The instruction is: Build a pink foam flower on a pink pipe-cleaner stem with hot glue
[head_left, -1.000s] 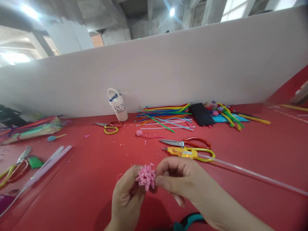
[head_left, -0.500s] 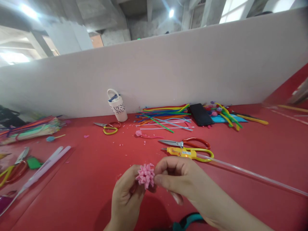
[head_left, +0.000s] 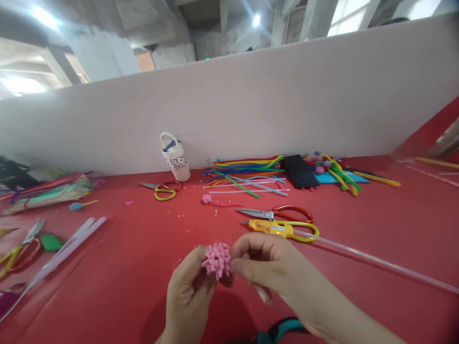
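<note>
A pink flower-like ball (head_left: pixel 217 261) with many short, spiky petals is held low in the middle of the head view. My left hand (head_left: pixel 191 282) is closed round it from the left and below. At its right edge, my right hand (head_left: pixel 261 263) pinches with thumb and forefinger, touching a petal there. Beyond my hands lies a small pink flower on a stem (head_left: pixel 207 198). Scissors with red and yellow handles (head_left: pixel 294 212) and a yellow glue gun (head_left: pixel 268 227) with a clear glue stick (head_left: pixel 376 260) lie just past my right hand.
At the back are a white tumbler (head_left: pixel 178 162), a pile of coloured strips (head_left: pixel 244 172), a black phone (head_left: pixel 300 171) and other scissors (head_left: pixel 165 192). Lilac sticks (head_left: pixel 71 243) and more scissors (head_left: pixel 27 246) lie left. A teal-and-black handle (head_left: pixel 283 328) is at the near edge. A white partition (head_left: pixel 229 105) stands behind.
The pink flower ball has tilted very slightly between my fingers. Both hands stay almost where they were.
</note>
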### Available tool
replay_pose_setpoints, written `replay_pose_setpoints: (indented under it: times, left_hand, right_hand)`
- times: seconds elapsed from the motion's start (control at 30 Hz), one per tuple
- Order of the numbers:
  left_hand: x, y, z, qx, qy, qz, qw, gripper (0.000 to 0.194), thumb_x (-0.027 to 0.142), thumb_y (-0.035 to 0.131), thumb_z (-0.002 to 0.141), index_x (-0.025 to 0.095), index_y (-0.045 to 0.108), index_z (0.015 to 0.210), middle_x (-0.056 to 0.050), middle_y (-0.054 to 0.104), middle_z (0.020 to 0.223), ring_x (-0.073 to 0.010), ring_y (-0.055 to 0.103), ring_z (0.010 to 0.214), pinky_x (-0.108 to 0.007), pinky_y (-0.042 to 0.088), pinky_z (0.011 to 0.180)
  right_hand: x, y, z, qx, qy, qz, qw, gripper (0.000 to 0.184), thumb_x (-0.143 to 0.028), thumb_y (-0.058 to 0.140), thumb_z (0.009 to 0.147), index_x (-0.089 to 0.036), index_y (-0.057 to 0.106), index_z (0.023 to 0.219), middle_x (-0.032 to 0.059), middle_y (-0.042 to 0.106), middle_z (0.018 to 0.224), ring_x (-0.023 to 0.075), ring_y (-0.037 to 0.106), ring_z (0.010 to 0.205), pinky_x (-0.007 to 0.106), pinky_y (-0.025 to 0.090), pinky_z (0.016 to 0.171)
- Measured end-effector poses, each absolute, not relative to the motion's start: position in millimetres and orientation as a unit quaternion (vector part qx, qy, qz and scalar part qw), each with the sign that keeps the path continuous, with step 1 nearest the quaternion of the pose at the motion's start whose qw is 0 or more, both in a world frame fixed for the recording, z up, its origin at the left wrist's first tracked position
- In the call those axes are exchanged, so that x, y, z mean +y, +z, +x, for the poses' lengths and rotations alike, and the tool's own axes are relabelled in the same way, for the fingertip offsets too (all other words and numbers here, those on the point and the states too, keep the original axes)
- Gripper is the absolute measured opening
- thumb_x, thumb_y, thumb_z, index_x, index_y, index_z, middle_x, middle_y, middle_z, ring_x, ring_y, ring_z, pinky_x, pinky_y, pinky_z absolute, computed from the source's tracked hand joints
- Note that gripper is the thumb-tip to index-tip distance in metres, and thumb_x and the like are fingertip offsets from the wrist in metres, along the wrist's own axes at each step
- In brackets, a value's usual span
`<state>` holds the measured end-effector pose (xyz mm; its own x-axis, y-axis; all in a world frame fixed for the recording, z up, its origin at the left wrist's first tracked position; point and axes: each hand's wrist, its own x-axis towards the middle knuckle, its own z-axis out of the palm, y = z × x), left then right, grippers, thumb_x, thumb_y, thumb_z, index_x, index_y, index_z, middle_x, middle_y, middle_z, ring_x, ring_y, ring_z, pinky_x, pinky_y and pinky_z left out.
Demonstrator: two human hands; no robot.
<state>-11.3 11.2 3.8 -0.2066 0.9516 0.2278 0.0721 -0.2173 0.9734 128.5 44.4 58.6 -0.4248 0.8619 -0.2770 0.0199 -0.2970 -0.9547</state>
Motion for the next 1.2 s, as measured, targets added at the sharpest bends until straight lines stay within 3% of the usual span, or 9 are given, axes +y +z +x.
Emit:
replay_pose_setpoints:
  times: [0.23,0.37,0.63,1.2]
  left_hand:
    - [12.3,-2.0,-16.0,0.502,0.596,0.528,0.337,0.009,0.018,0.064,0.075,0.023,0.071,0.074,0.001,0.062,0.062,-0.0112,0.056,0.057,-0.018,0.048,0.056]
    - [14.7,-3.1,-17.5,0.442,0.604,0.561,0.354,0.013,0.018,0.058,0.08,0.023,0.069,0.082,0.001,0.064,0.065,-0.0095,0.055,0.052,-0.018,0.048,0.051]
    - [12.9,-5.3,-18.4,0.419,0.594,0.559,0.399,0.018,0.013,0.054,0.083,0.024,0.067,0.087,0.0,0.066,0.073,-0.0119,0.062,0.06,-0.021,0.051,0.056]
    - [16.1,-4.4,-19.0,0.426,0.585,0.594,0.351,0.017,0.01,0.055,0.081,0.022,0.068,0.079,0.001,0.064,0.067,-0.0114,0.061,0.06,-0.019,0.049,0.055]
  right_hand:
    - [45.1,55.7,129.0,-0.511,0.678,-0.428,0.312,0.007,-0.023,0.059,0.066,-0.017,0.057,0.063,-0.0056,0.058,0.054,0.0012,0.037,0.034,0.014,0.029,0.035]
    - [45.5,53.6,129.3,-0.512,0.677,-0.424,0.316,0.01,-0.026,0.06,0.066,-0.017,0.059,0.065,-0.0053,0.058,0.053,0.0018,0.038,0.034,0.014,0.03,0.034]
    - [46.4,51.2,129.3,-0.514,0.679,-0.42,0.314,0.01,-0.026,0.06,0.067,-0.016,0.059,0.065,-0.005,0.058,0.054,0.0017,0.038,0.034,0.014,0.03,0.034]
    - [45.2,50.4,130.6,-0.529,0.671,-0.409,0.32,0.012,-0.026,0.059,0.069,-0.016,0.059,0.064,-0.0049,0.058,0.055,0.001,0.036,0.034,0.013,0.029,0.034]
